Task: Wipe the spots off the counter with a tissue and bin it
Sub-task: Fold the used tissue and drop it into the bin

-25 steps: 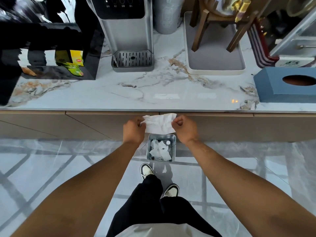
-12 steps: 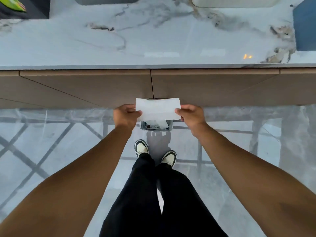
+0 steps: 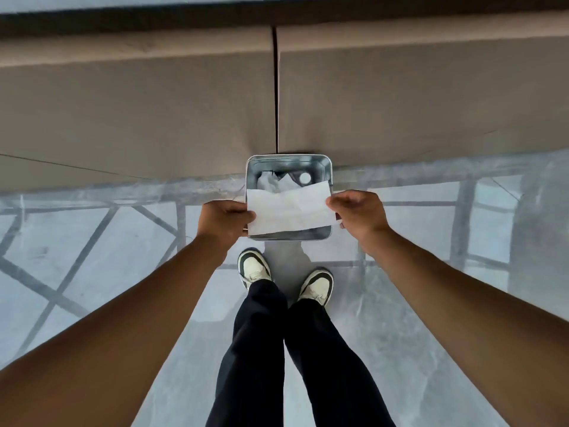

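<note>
The tissue (image 3: 289,211) is held stretched flat between the two hands, one short edge pinched in the grip of the left hand (image 3: 226,218) and the other in the grip of the right hand (image 3: 357,214); both grips are closed on the sheet. Directly beneath the grips, on the floor against the cabinet front (image 3: 138,103), the open metal bin (image 3: 328,167) is seen, with crumpled paper already inside.

A miss is judged possible: a flat, light sheet released from this height could drift or sail and be caught on the rim nearest the shoes (image 3: 286,278). If one grip is opened before the other, the sheet would swing toward the side that holds. Crumpling or lowering it first would reduce that risk.
</note>
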Available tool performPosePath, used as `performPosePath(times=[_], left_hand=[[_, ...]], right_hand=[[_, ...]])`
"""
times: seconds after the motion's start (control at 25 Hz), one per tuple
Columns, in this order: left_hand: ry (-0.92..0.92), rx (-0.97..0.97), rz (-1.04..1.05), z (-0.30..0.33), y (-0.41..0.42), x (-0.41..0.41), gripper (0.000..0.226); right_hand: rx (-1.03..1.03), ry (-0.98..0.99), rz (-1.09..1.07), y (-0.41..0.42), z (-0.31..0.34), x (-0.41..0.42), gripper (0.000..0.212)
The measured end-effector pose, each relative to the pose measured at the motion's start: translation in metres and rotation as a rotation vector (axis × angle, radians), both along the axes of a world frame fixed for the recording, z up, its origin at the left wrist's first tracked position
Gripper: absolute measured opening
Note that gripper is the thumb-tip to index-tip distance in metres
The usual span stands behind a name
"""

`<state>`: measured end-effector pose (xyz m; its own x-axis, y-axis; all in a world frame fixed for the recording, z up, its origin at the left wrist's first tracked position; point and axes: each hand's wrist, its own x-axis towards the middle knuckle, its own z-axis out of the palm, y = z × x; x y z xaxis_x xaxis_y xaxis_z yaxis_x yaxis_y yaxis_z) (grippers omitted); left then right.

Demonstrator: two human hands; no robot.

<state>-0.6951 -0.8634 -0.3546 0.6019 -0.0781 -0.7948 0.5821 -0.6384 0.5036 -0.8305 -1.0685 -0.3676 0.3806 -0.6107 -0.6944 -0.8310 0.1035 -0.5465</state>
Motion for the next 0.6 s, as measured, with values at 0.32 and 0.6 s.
performPosePath(times=[0.32, 0.6], left_hand=[[-0.126, 0.18, -0.375, -0.061, -0.023, 0.009, 0.009], [-0.116, 0.244, -0.588, -0.061, -0.023, 0.003, 0.01]], right_hand=[[-0.304, 0.141, 0.281, 0.004, -0.059, 0.009, 0.024], [-0.311, 0.224, 0.35, 0.016, -0.058, -0.002, 0.025]])
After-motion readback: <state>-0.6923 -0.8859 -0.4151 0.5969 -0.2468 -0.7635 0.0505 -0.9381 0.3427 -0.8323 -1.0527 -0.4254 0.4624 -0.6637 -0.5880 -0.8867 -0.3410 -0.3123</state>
